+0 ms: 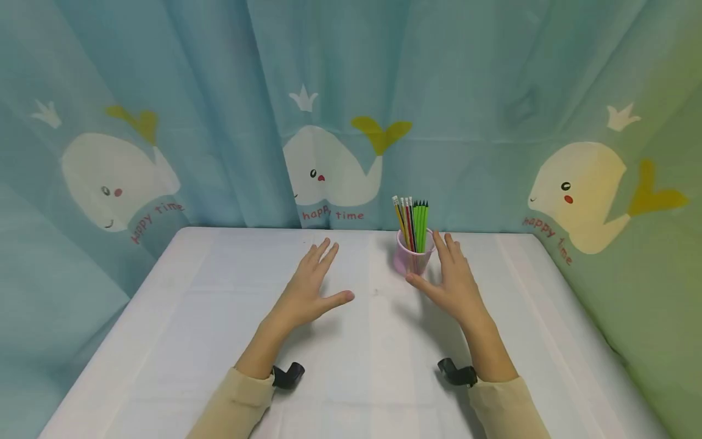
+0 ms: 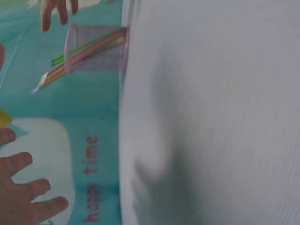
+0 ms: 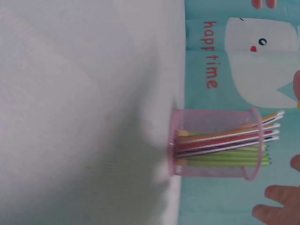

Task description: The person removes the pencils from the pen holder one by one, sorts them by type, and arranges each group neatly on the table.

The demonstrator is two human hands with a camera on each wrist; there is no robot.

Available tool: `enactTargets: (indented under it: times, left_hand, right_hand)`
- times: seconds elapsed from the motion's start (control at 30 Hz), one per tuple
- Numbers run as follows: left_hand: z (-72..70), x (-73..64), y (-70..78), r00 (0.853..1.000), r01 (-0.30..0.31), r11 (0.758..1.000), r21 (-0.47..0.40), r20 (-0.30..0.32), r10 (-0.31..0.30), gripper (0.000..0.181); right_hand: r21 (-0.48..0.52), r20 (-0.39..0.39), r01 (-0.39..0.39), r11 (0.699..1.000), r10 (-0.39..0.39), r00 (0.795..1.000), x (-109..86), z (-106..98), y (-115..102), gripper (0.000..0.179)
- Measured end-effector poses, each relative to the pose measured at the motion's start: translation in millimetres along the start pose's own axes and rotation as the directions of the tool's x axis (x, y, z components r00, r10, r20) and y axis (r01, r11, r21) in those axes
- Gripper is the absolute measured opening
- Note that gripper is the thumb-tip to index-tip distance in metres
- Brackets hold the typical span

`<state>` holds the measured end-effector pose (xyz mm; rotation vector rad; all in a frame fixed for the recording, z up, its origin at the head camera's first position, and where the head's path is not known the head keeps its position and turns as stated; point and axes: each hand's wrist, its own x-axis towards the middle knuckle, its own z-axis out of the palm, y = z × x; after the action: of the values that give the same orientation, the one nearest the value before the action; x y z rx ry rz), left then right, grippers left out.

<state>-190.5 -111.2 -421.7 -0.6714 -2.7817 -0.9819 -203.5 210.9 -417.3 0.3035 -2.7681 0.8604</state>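
Observation:
A pink see-through pencil cup (image 1: 410, 262) stands upright toward the back of the table, right of centre. In it lean several pencils (image 3: 225, 145), some bright green with dark tips, others striped with white ends. My right hand (image 1: 452, 286) hovers just right of and in front of the cup, fingers spread and thumb out; whether it touches the cup I cannot tell. Farther left, my left hand (image 1: 309, 289) is held over the table with its fingers apart and nothing in it. Fingers of both hands also show in the left wrist view.
The table (image 1: 219, 317) has a white cloth with faint stripes. Behind it hangs a blue-green curtain (image 1: 466, 110) printed with white whales, running round to the right side. A black wrist camera (image 1: 287, 375) sits on the left wrist, another black wrist camera (image 1: 457, 372) on the right.

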Motion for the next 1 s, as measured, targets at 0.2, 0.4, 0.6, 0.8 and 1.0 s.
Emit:
enactTargets:
  times: [0.2, 0.4, 0.6, 0.8, 1.0]
  left_hand:
    - [22.3, 9.1, 2.0, 1.000, -0.007, 0.974, -0.226, 0.019, 0.012, 0.091]
    - [36.9, 22.1, 3.6, 0.999, 0.005, 0.941, -0.339, 0.031, 0.006, 0.085]
    - [50.6, 40.3, 11.5, 0.998, 0.012, 0.886, -0.463, 0.064, 0.020, 0.080]
    - [65.2, 59.8, 19.8, 0.992, 0.065, 0.827, -0.559, 0.127, 0.008, 0.077]
    - [78.8, 79.5, 24.0, 0.988, 0.120, 0.799, -0.590, 0.153, -0.035, 0.073]
  right_hand:
    - [0.182, -0.014, 0.020, 0.983, -0.018, 1.000, 1.7, 11.9, 10.0, 0.102]
    - [0.383, 0.013, -0.069, 0.921, 0.069, 0.998, 7.4, 19.6, 20.6, 0.103]
    - [0.609, 0.086, -0.199, 0.768, 0.185, 0.979, 15.4, 17.2, 30.7, 0.103]
    - [0.671, 0.171, -0.309, 0.674, 0.264, 0.949, 21.3, 4.1, 24.2, 0.102]
    - [0.707, 0.220, -0.346, 0.617, 0.274, 0.936, 29.3, 9.1, 27.8, 0.093]
